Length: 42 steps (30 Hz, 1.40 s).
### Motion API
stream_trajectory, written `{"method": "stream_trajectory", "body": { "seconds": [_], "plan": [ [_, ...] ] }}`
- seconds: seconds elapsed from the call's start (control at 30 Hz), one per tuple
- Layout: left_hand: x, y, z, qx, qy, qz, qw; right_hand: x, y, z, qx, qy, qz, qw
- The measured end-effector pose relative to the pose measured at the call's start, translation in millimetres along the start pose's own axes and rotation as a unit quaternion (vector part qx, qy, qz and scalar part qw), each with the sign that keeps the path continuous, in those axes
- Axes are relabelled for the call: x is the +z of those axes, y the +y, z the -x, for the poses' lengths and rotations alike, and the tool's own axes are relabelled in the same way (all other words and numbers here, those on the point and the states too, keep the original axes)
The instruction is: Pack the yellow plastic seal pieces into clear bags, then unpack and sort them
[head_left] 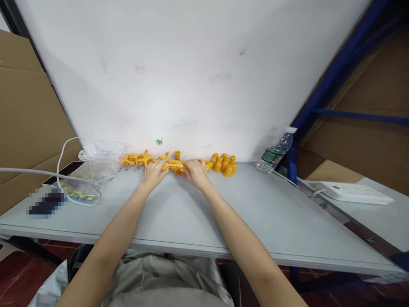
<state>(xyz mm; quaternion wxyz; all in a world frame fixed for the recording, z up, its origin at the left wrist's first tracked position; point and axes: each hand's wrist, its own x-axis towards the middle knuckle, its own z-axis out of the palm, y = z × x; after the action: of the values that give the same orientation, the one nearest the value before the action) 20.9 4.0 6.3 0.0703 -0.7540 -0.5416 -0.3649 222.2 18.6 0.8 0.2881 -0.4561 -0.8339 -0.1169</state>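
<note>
My left hand (155,172) and my right hand (197,172) are close together at the back of the table. Between them is a ridged yellow plastic piece (175,166), with the fingers of both hands closed around its ends. Fingers partly cover it, so its full shape is hidden. Yellow branched plastic parts (144,159) lie just left of my left hand, with small metal bits (128,168) scattered in front of them. Beyond the held piece sits a yellow cup-shaped part (177,154). Several more yellow cup-shaped parts (228,170) stand grouped right of my right hand.
A plastic bottle (276,151) leans against the white wall panel (198,76) at right. Clear plastic bags (99,166), a white cable (59,162) and a phone-like device (68,170) lie left. A white power strip (354,192) rests beyond the table's (255,217) right edge.
</note>
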Motion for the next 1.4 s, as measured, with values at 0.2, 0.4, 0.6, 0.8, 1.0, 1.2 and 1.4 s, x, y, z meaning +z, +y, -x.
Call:
{"method": "stream_trajectory", "body": {
  "seconds": [0.2,0.4,0.6,0.8,1.0,1.2,1.4],
  "plan": [
    [0.0,1,-7,-0.132,-0.058,0.127,0.981,3,0,0,-0.033,0.061,0.046,0.997],
    [0.7,3,-9,-0.214,-0.130,0.262,0.932,9,1,0,-0.041,0.101,0.075,0.991],
    [1.7,11,-2,-0.068,-0.011,0.066,0.995,8,2,4,-0.038,0.032,0.007,0.999],
    [6.0,15,0,-0.052,0.003,0.047,0.998,5,-4,1,-0.003,0.017,0.027,0.999],
    [11.6,12,-5,-0.163,-0.040,0.170,0.971,4,-8,0,0.012,0.040,0.061,0.997],
    [5.6,14,-8,-0.291,-0.163,0.395,0.856,9,-8,1,0.004,0.056,0.074,0.996],
    [5.8,10,-8,-0.302,-0.163,0.383,0.858,13,-4,0,0.006,0.069,0.058,0.996]
  ]
}}
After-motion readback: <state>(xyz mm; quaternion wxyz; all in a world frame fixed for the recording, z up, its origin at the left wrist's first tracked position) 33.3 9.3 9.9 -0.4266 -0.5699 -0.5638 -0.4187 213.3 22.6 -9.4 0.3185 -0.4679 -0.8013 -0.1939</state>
